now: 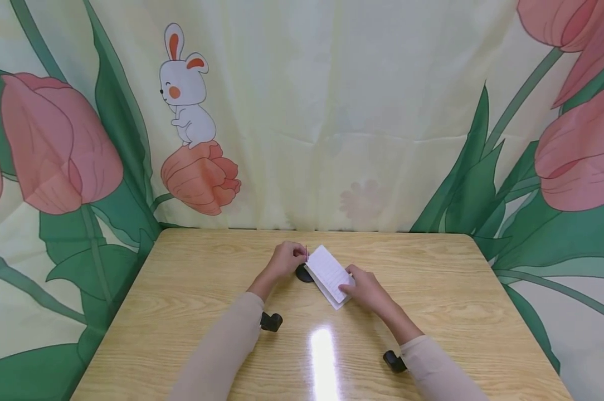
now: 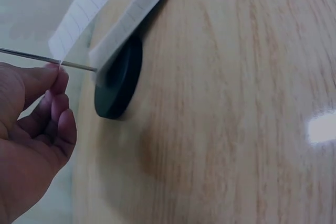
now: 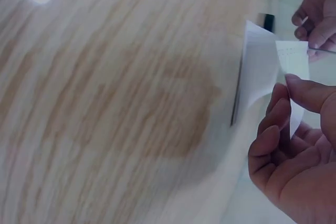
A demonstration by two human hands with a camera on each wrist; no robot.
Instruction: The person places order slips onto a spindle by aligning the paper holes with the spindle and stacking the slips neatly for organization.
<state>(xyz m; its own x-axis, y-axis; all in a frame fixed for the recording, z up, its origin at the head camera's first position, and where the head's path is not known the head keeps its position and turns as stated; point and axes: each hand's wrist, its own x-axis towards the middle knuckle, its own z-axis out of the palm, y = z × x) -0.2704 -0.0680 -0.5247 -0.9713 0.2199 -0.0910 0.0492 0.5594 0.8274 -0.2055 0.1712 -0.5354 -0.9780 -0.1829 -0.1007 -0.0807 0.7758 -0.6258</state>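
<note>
A bill spike stands near the table's back edge, with a round black base [image 1: 304,274] and a thin metal rod [image 2: 26,54]. My left hand [image 1: 287,257] is at the rod; its thumb and index finger pinch the corner of a lined white sheet of paper [image 1: 327,267] there. In the left wrist view, that corner meets the rod partway along it. The same sheet's other end is pinched by my right hand [image 1: 364,285], thumb on top. Another white sheet [image 3: 257,66] lies lower, over the base, beneath the raised one.
Two black curved pieces, one at the left forearm [image 1: 272,322] and one at the right forearm [image 1: 394,362], show beside the sleeves. The wooden table [image 1: 181,345] ends at a curtain [image 1: 292,139] printed with tulips and a rabbit. A bright reflection lies on the tabletop.
</note>
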